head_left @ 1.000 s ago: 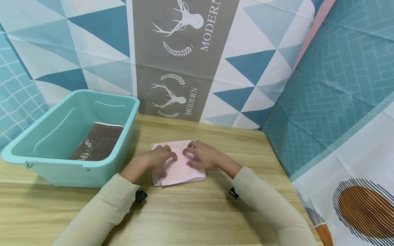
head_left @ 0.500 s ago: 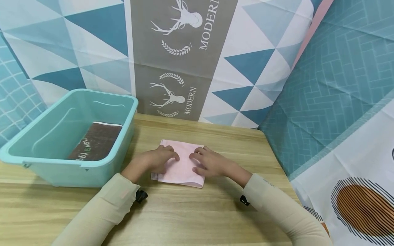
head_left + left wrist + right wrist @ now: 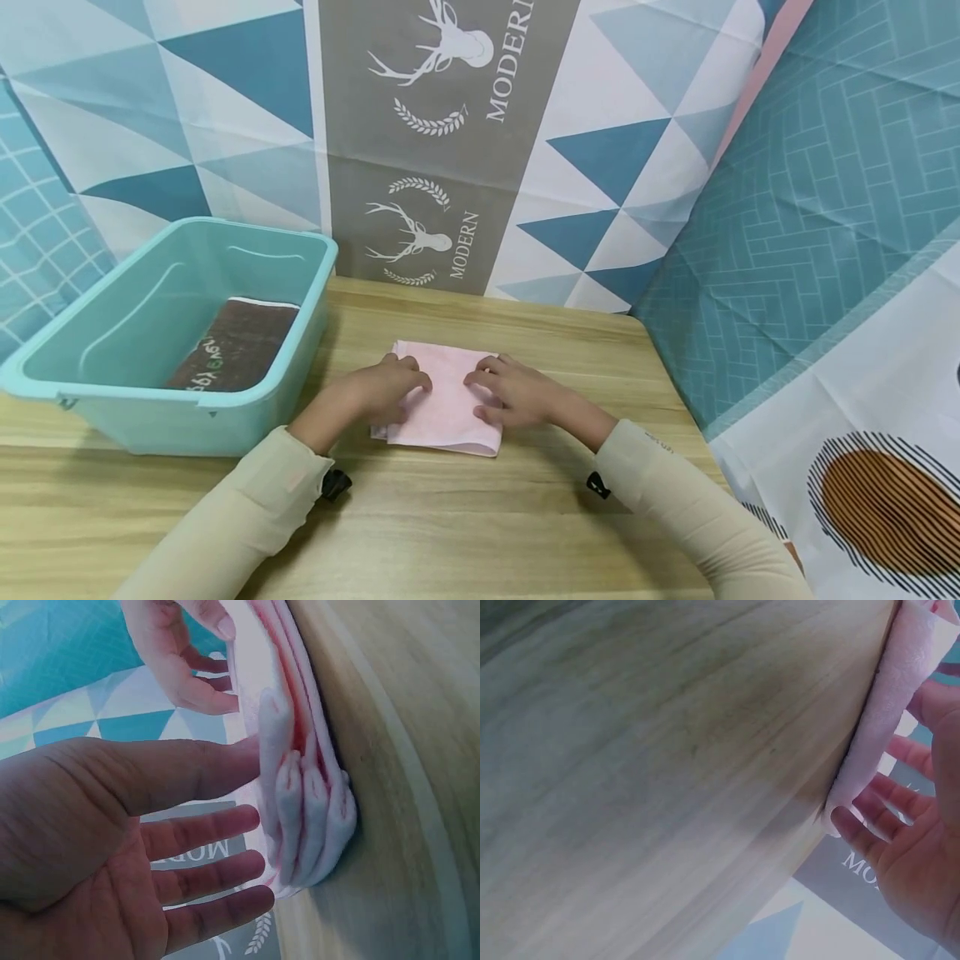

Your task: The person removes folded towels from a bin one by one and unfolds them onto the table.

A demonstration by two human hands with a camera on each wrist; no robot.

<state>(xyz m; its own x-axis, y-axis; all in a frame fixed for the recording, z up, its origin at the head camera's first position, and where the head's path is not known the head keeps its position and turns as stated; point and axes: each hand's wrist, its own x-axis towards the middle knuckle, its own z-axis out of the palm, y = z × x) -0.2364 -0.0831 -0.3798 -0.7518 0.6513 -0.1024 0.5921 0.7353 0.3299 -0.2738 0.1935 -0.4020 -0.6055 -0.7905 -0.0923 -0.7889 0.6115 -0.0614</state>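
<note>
A folded pink towel (image 3: 447, 408) lies flat on the wooden table, in the middle of the head view. My left hand (image 3: 384, 390) rests on its left side, fingers spread and lightly bent. On the opposite side, my right hand (image 3: 517, 393) touches the towel with its fingertips, thumb apart from the fingers. The left wrist view shows several stacked layers at the towel's folded edge (image 3: 311, 806), with the left thumb and fingertips against its top. In the right wrist view, the right fingers (image 3: 889, 802) lie along a smooth towel edge.
Left of the towel stands a light teal plastic tub (image 3: 217, 421) with a dark brown folded cloth (image 3: 240, 346) inside, marked with lettering. Patterned sheets (image 3: 420, 150) hang behind and to the right of the table (image 3: 465, 533).
The towel has turned slightly clockwise, its far edge shifting right. My right hand has moved a little right with it, while the left stays near the same place.
</note>
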